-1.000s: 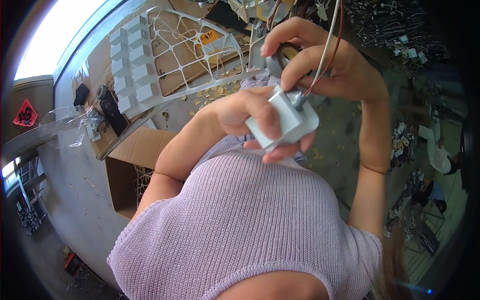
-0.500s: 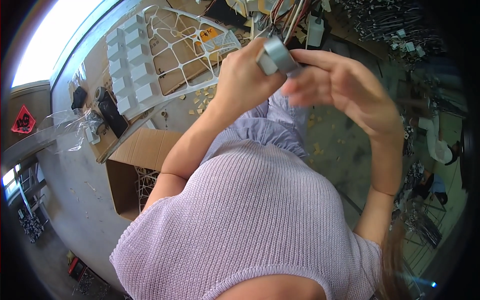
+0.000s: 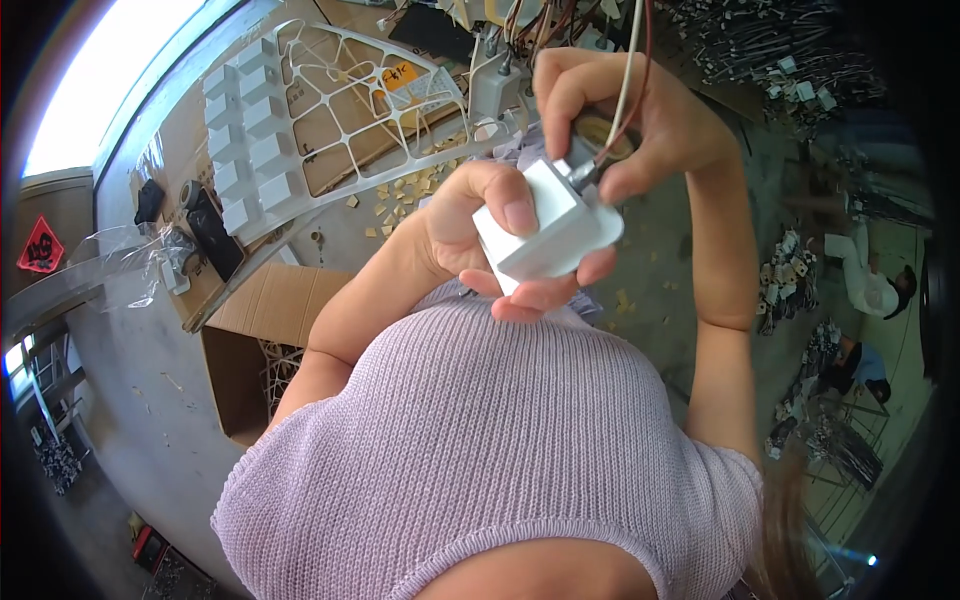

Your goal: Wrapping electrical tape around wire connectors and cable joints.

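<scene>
My left hand (image 3: 475,215) grips a white plastic box-shaped housing (image 3: 555,235), thumb on its top face and fingers curled beneath. A dark metal cable fitting (image 3: 582,177) sits at the housing's upper corner, with white and reddish wires (image 3: 630,85) running upward from it. Bent around a dark grey ring with a brownish core, which looks like a roll of tape (image 3: 600,130), my right hand (image 3: 650,115) has its thumb and fingertips close beside the fitting. Part of the roll is hidden behind the fingers and wires.
Rows of white blocks (image 3: 265,115) and a white lattice frame (image 3: 345,120) lie on cardboard at the left. Below stands an open cardboard box (image 3: 230,380). More wired white housings (image 3: 490,90) sit ahead, bundled cables (image 3: 760,50) far right. Two people (image 3: 870,290) are at the right.
The white housing has come lower and turned, showing its broad face. My right hand, blurred and spread before, has moved up and closed in around the roll beside the fitting.
</scene>
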Available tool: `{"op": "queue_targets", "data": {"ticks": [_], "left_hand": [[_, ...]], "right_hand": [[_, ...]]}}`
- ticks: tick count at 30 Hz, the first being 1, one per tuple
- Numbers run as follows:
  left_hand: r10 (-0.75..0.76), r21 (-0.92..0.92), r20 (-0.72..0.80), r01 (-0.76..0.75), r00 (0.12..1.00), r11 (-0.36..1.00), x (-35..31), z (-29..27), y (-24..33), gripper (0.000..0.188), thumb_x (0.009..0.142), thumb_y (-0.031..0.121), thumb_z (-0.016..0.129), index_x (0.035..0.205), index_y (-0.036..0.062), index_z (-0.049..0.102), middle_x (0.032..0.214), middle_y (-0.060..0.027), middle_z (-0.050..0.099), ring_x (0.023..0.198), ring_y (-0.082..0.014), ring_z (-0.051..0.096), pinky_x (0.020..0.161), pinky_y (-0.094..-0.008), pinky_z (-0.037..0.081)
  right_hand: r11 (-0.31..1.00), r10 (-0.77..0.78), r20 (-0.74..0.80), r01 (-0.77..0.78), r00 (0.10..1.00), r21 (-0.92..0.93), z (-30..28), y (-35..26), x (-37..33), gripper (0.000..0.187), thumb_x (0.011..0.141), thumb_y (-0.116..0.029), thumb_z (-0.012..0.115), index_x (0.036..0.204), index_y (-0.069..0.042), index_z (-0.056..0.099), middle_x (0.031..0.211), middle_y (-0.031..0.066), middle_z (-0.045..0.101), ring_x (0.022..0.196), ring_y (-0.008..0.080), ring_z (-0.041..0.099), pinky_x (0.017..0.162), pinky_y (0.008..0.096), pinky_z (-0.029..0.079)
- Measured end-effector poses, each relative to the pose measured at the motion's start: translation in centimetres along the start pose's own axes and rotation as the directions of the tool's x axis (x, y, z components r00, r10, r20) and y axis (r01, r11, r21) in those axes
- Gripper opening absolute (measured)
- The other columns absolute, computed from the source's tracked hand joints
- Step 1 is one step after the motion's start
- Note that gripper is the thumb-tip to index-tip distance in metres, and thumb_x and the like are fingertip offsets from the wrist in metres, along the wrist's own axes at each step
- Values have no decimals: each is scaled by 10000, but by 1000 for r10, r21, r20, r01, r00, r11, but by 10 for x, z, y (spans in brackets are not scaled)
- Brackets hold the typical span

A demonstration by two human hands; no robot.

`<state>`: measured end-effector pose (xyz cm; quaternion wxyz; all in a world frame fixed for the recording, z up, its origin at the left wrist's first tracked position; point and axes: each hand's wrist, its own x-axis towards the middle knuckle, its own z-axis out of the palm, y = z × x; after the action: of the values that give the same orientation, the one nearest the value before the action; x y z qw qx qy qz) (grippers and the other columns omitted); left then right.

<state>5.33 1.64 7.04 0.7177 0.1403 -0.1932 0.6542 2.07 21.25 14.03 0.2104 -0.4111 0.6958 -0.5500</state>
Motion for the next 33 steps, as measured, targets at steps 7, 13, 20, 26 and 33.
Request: {"op": "queue_targets", "data": {"ticks": [7,13,20,26,33], "left_hand": [[850,890,-196,452,489,-55,10,16,10,310,702,144,614,940,-54,627,734,-104,640,654,-196,639,551,-296,491],[634,852,-522,327,570,408,8,25,11,424,895,373,489,918,-24,634,743,-105,661,563,-154,631,447,-267,464],[84,138,-179,-60,980,989,8,5,7,657,927,496,287,1097,-89,531,961,-330,587,599,-367,616,436,-387,501],[-36,-156,69,46,997,987,8,-12,-10,740,925,540,331,1201,-136,453,1003,-425,498,579,-387,563,302,-330,414],[-52,-20,-40,51,998,999,-3,-8,14,704,904,502,293,1073,-159,469,759,-259,531,475,-292,519,320,-244,361]], "right_hand": [[857,514,-377,-439,770,271,20,-23,-37,701,830,-597,598,1077,60,594,987,106,595,768,141,583,704,249,476],[935,353,-521,-275,777,223,37,-24,-50,763,782,-422,745,1347,-14,434,1162,93,546,1006,146,556,853,238,458],[940,177,-141,-125,974,317,25,-2,-10,988,588,-371,885,1370,-14,399,1324,94,448,1157,151,477,942,316,410],[965,-240,39,234,970,118,10,14,13,677,616,-240,849,1193,-10,580,1088,82,537,1016,171,526,853,303,435],[962,-84,-165,36,983,-272,0,-7,-19,293,657,-89,722,934,-12,668,939,43,576,895,143,564,815,272,448]]}}
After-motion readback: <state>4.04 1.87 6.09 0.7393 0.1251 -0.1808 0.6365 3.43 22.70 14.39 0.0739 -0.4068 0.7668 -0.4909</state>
